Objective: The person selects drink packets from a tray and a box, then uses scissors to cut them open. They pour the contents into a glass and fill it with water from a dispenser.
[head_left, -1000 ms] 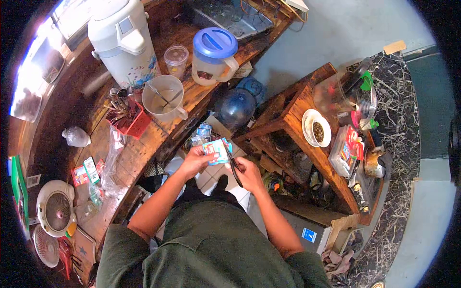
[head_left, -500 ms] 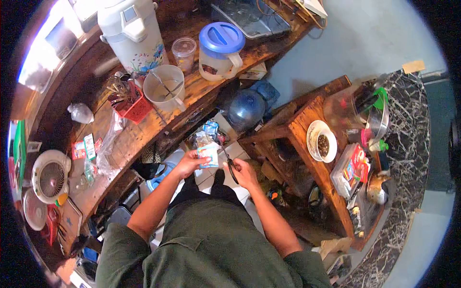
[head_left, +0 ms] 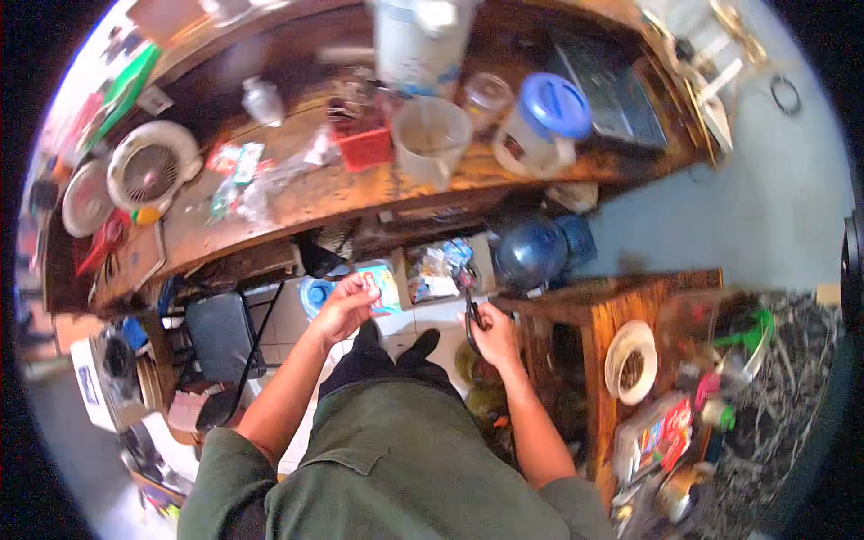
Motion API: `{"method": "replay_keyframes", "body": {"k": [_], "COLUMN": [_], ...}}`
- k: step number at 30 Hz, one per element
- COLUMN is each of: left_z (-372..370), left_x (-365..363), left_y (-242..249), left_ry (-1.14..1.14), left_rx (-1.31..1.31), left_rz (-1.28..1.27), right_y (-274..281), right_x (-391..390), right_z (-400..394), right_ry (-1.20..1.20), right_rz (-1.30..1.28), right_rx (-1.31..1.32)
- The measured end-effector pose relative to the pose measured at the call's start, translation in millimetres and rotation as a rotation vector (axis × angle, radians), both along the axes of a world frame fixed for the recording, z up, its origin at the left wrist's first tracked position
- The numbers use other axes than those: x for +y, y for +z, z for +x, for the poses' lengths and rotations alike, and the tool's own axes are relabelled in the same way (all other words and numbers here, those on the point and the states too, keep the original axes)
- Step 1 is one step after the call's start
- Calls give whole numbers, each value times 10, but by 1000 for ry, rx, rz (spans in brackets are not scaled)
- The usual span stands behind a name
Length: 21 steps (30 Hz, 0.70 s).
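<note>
My left hand (head_left: 342,310) pinches a small blue-and-white sachet (head_left: 387,290) by its left side, over the tiled floor. My right hand (head_left: 495,335) grips black-handled scissors (head_left: 472,315), their blades pointing up and away from me. A gap separates the scissors from the sachet. Beyond both hands, an open cardboard box (head_left: 487,267) on the floor holds crumpled wrappers (head_left: 434,263). Motion blur hides the sachet's print and whether its top edge is cut.
Along the wooden counter (head_left: 297,209) stand a blue-lidded pitcher (head_left: 540,126), a clear mug (head_left: 432,139), a red basket (head_left: 364,149) and a fan (head_left: 153,166). A folding chair (head_left: 220,333) is at left. On the right-hand wooden table sits a white bowl (head_left: 621,378).
The view has swung left, so the counter and its things appear farther right. My left hand and the sachet have moved left, away from the scissors.
</note>
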<state>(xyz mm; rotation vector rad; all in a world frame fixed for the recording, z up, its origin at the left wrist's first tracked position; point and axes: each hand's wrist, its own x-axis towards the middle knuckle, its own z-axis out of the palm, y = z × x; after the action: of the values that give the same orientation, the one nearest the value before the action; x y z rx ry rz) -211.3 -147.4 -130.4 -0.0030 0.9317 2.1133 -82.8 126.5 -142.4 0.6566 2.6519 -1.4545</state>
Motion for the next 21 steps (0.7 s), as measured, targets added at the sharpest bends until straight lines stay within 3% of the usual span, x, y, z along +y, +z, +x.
{"method": "replay_keyframes", "body": {"k": [1,2,4,8,15,16,19,21], "left_z": [30,36,66,117,67,31,-91,-187], "left_x": [-63,-212,-355,-886,-1991,-2150,-2538,-2725], "left_y": [116,16,359,437,500,490,534,541], "left_ry": [60,86,178,349,450,444,442,451], "left_rx": [7,37,80,94,84,80,103,105], "left_rz": [-8,67,82,114,85,87,73,53], "right_y": [308,218,534,693,420,432,204,143], "right_x": [-140,-212,-496,-1032,-1786,-1878,-2010,-2087], "right_z": [-157,-255,-547,-1178,-2318,-2429,-2614,-2726], "right_ry": [35,103,214,348,428,426,413,375], "right_rz": [-13,70,190,233,485,497,494,572], "right_rx": [-11,-7,32,136,186,72,96,243]}}
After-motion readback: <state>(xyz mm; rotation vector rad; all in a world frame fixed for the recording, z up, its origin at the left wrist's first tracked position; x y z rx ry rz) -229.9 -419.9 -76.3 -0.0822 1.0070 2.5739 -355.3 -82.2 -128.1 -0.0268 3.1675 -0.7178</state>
